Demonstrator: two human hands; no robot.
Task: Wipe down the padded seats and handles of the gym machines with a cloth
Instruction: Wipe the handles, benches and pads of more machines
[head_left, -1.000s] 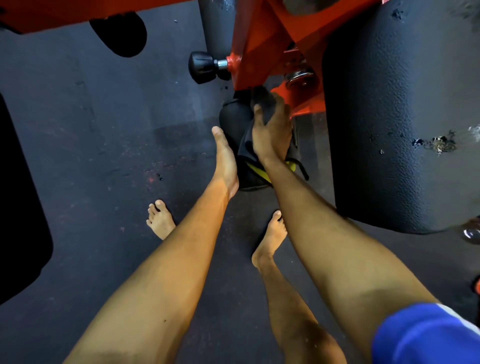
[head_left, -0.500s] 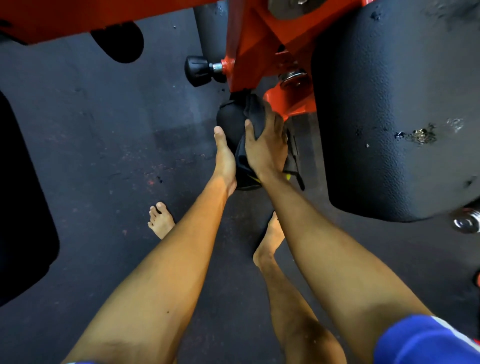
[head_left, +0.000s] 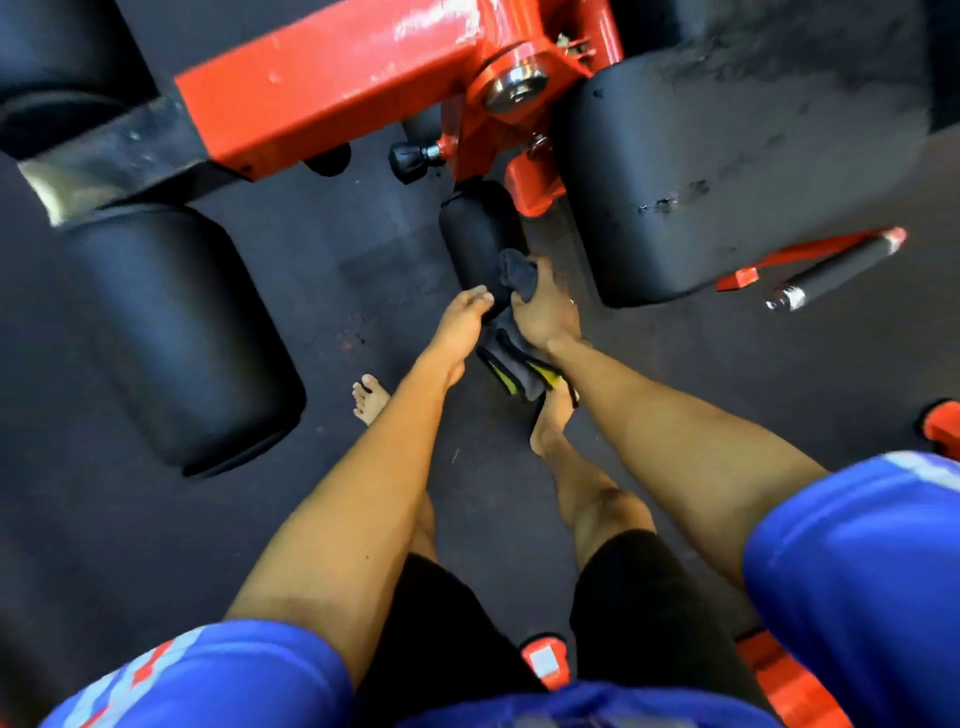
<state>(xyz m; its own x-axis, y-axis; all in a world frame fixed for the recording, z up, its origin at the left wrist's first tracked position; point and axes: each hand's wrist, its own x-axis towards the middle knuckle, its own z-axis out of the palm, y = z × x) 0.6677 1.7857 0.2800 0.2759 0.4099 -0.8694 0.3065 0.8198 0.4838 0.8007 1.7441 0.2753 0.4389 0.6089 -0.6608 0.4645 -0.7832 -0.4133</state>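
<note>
right hand (head_left: 545, 317) grips dark cloth (head_left: 519, 273) against small black roller pad (head_left: 480, 228), left hand (head_left: 460, 325) touches pad's near end, orange frame (head_left: 337, 78) above, bare feet (head_left: 370, 397) below

Machine frame (head_left: 322, 88) is orange-red w/ pale scuffs; roller pad (head_left: 480, 228) & big pad (head_left: 727, 171) are plain blk. Cloth (head_left: 511, 358) is dark grey w/ yellow stripes. Sleeve (head_left: 857, 561) is blue w/ pale trim, shorts (head_left: 634, 597) blk, floor (head_left: 130, 519) dark grey.

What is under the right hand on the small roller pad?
A dark cloth lies under the right hand, bunched above the fingers, its yellow-edged end hanging below the wrist. The surface of the roller pad beneath them is covered.
</note>
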